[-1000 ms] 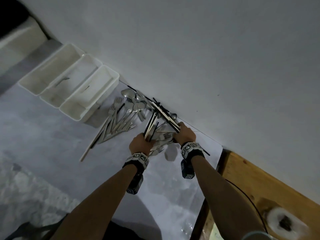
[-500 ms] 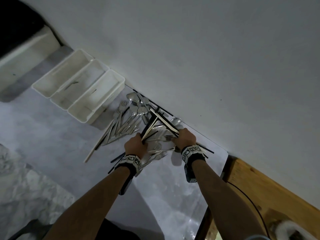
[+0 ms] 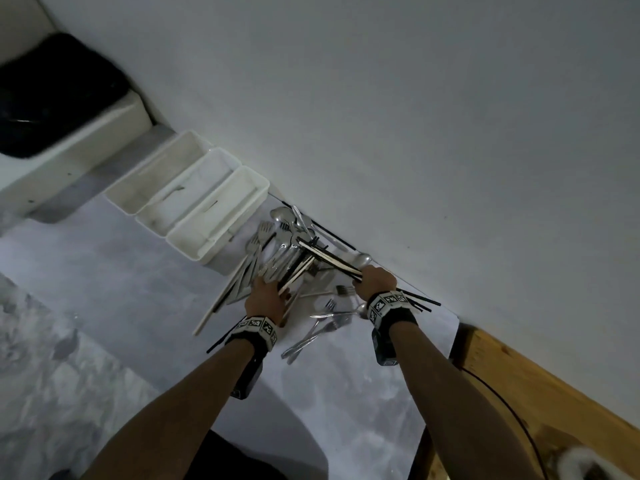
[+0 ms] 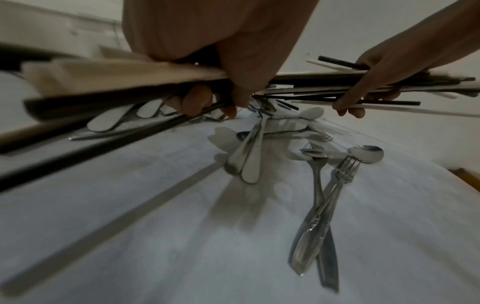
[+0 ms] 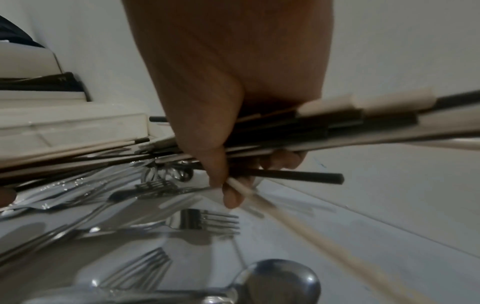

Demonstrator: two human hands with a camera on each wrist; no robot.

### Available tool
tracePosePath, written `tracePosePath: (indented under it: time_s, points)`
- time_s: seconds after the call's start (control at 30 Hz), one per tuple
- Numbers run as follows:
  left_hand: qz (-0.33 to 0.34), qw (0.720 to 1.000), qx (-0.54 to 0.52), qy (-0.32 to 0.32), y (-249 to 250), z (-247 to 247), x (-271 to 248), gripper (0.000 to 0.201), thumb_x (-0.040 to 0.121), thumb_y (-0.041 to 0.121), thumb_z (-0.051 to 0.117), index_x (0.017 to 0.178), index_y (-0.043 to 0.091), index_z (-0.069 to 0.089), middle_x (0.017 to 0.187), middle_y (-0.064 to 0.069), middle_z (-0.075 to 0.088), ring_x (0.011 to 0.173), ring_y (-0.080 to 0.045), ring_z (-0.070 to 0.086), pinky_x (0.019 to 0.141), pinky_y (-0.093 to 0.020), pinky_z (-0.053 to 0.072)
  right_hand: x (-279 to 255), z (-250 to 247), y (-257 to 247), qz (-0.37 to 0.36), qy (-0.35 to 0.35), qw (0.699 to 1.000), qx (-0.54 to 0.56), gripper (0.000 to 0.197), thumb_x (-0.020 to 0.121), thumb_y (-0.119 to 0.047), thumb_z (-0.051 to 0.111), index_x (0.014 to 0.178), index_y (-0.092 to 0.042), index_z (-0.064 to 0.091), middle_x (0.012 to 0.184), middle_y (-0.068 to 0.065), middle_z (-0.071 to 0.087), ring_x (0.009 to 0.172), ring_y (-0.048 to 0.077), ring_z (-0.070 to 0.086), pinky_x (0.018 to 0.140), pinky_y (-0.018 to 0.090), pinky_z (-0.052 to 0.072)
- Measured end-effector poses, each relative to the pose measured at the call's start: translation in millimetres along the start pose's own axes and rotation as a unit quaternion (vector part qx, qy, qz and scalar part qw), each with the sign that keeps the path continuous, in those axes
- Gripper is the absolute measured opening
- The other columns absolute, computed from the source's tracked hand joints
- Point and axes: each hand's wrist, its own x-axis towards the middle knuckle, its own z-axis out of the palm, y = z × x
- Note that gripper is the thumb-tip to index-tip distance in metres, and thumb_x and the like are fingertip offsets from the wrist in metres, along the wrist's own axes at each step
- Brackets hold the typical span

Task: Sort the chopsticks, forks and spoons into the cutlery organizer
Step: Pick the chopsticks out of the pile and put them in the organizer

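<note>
Sorting is judged barely started: nearly all cutlery is seen outside the organizer (image 3: 194,199). A bundle of chopsticks (image 3: 329,259) is gripped by the right hand (image 3: 375,282), fingers (image 5: 231,195) curled round it; a second bundle (image 3: 296,273) is gripped by the left hand (image 3: 266,299), fingers (image 4: 194,100) curled round black and pale sticks. The two bundles meet just ahead of the fingers, lifted off the worktop (image 3: 104,278). Forks (image 4: 342,170) and spoons (image 4: 366,153) are left loose on the worktop below and beside the fingers, a larger heap (image 3: 273,244) ahead of the left fingers, next to the organizer. The organizer is set beyond the left fingers, against the wall: three compartments side by side. Small dark marks are seen in the middle and nearest compartments, too small to identify; no cutlery can be made out in any of the three. Left to do: chopsticks dropped in, then forks and spoons.
</note>
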Motion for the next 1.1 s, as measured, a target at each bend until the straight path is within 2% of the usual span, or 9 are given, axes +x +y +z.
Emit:
tracePosePath:
  time_s: [0.1, 0.2, 0.33, 0.43, 0.57, 0.67, 0.8, 1.0, 1.1]
  points:
    - [0.011, 1.000, 0.027, -0.010, -13.4, -4.1, -0.8, 0.038, 0.096, 0.039, 0.044, 0.116, 0.011, 0.060, 0.133, -0.017, 0.045, 0.126, -0.035, 0.043, 0.090, -0.048, 0.049, -5.2, -0.8, -13.7, 0.017, -0.016, 0.999, -0.026, 0.040, 0.093, -0.036, 0.053, 0.121, -0.008, 0.057, 0.123, 0.014, 0.064, 0.117, 0.031, 0.057, 0.095, 0.037, 0.045]
    - [0.016, 0.999, 0.050, -0.005, -28.0, -13.8, 0.4, 0.043, 0.097, 0.040, 0.040, 0.119, 0.007, 0.057, 0.130, -0.019, 0.047, 0.126, -0.036, 0.040, 0.091, -0.049, 0.047, -11.3, -1.8, -27.9, 0.033, -0.036, 0.998, -0.028, 0.041, 0.094, -0.036, 0.052, 0.125, -0.010, 0.054, 0.124, 0.014, 0.063, 0.120, 0.032, 0.055, 0.109, 0.047, 0.030]
    - [0.019, 0.995, 0.094, 0.014, -45.2, -30.7, 3.4, 0.040, 0.097, 0.035, 0.042, 0.121, 0.007, 0.056, 0.127, -0.018, 0.052, 0.121, -0.036, 0.044, 0.096, -0.046, 0.041, -15.0, -7.2, -36.8, 0.026, -0.034, 0.998, 0.035, 0.035, 0.095, -0.022, 0.050, 0.127, -0.010, 0.050, 0.121, 0.018, 0.064, 0.114, 0.034, 0.060, 0.093, 0.039, 0.047]
    - [0.021, 0.994, 0.104, -0.002, -57.9, -43.3, 10.9, 0.035, 0.095, 0.028, 0.044, 0.124, 0.012, 0.053, 0.125, -0.014, 0.056, 0.120, -0.034, 0.047, 0.098, -0.047, 0.037, -17.9, -14.3, -44.7, 0.027, -0.011, 0.997, 0.069, 0.030, 0.096, -0.025, 0.047, 0.123, -0.012, 0.051, 0.116, 0.017, 0.066, 0.106, 0.034, 0.063, 0.084, 0.038, 0.049]
    - [0.028, 0.999, 0.004, -0.018, -72.5, -57.9, 22.0, 0.031, 0.096, 0.032, 0.044, 0.117, 0.009, 0.050, 0.108, -0.018, 0.064, 0.099, -0.036, 0.063, 0.079, -0.042, 0.049, -16.1, -23.1, -58.2, 0.039, 0.031, 0.993, 0.105, 0.043, 0.095, -0.037, 0.051, 0.133, -0.016, 0.049, 0.122, 0.014, 0.062, 0.110, 0.033, 0.062, 0.086, 0.040, 0.050]
    - [0.027, 1.000, -0.015, -0.004, -84.4, -63.4, 26.6, 0.031, 0.097, 0.036, 0.040, 0.111, 0.010, 0.051, 0.093, -0.017, 0.069, 0.085, -0.035, 0.066, 0.069, -0.038, 0.050, -10.0, -24.9, -68.3, 0.054, 0.049, 0.990, 0.122, 0.042, 0.091, -0.040, 0.055, 0.127, -0.020, 0.054, 0.114, 0.012, 0.068, 0.106, 0.033, 0.063, 0.085, 0.041, 0.052]
    - [0.008, 0.999, -0.022, -0.021, -93.4, -64.4, 31.7, 0.034, 0.094, 0.039, 0.046, 0.111, 0.010, 0.050, 0.095, -0.017, 0.068, 0.088, -0.035, 0.066, 0.071, -0.039, 0.051, 5.9, -22.8, -81.7, 0.055, 0.049, 0.990, 0.116, 0.042, 0.089, -0.035, 0.056, 0.128, -0.020, 0.052, 0.112, 0.013, 0.069, 0.106, 0.035, 0.062, 0.088, 0.043, 0.052]
    - [-0.052, 0.996, -0.062, -0.023, -95.2, -57.1, 36.2, 0.038, 0.083, 0.025, 0.061, 0.114, 0.007, 0.048, 0.099, -0.018, 0.067, 0.091, -0.038, 0.065, 0.074, -0.040, 0.051, 41.5, -13.3, -92.1, 0.049, 0.019, 0.997, 0.065, 0.055, 0.090, -0.035, 0.054, 0.142, -0.028, 0.040, 0.120, 0.012, 0.065, 0.110, 0.033, 0.062, 0.100, 0.050, 0.042]
    - [-0.069, 0.996, -0.062, -0.016, -95.8, -52.7, 43.1, 0.034, 0.082, 0.025, 0.060, 0.111, 0.010, 0.053, 0.101, -0.015, 0.068, 0.092, -0.035, 0.065, 0.076, -0.039, 0.054, 63.0, -9.0, -91.0, 0.033, 0.014, 0.998, 0.053, 0.050, 0.092, -0.026, 0.055, 0.139, -0.013, 0.043, 0.123, 0.019, 0.061, 0.111, 0.036, 0.061, 0.093, 0.043, 0.047]
